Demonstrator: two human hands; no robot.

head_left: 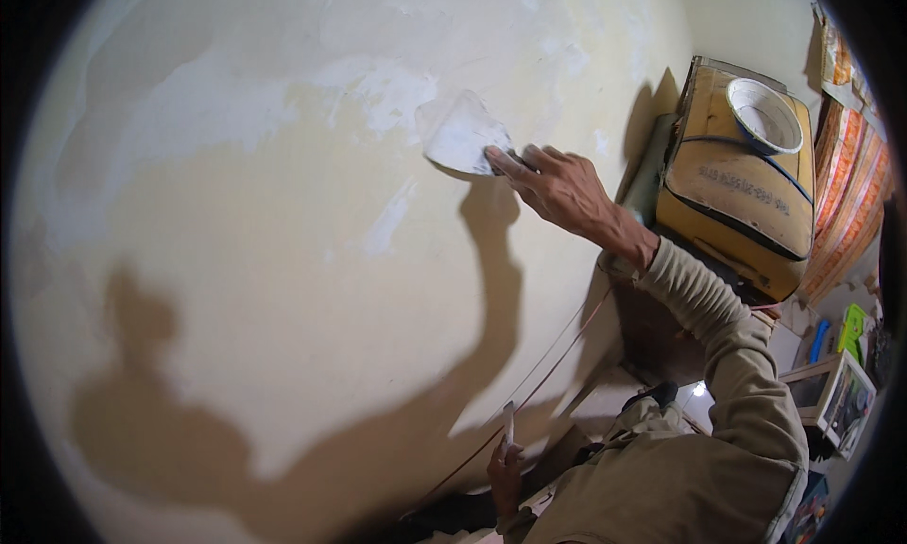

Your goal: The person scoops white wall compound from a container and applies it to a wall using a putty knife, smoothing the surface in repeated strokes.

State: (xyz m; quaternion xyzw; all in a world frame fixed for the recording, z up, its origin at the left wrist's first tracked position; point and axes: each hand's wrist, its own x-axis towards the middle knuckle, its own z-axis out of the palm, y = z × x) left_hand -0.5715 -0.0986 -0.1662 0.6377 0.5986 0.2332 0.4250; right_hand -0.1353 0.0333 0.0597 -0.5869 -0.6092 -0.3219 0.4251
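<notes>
My right hand (572,194) is closed on a wide putty knife (463,136), its blade coated in white filler and laid against the pale yellow wall (236,241). White and greyish patches of filler (368,95) spread over the wall around and above the blade. Low in the view, close to my body, my left hand (505,476) grips a thin, flat, whitish blade (509,421) that points upward. That blade shows nearly edge-on, and its lower end is hidden in the fingers.
A yellow-brown suitcase (732,180) stands at the right against the wall, with a white bowl (767,117) on top. Beyond it hangs an orange striped curtain (841,194). Thin cords (562,360) run slanting along the wall. A white-framed cabinet (836,402) sits lower right.
</notes>
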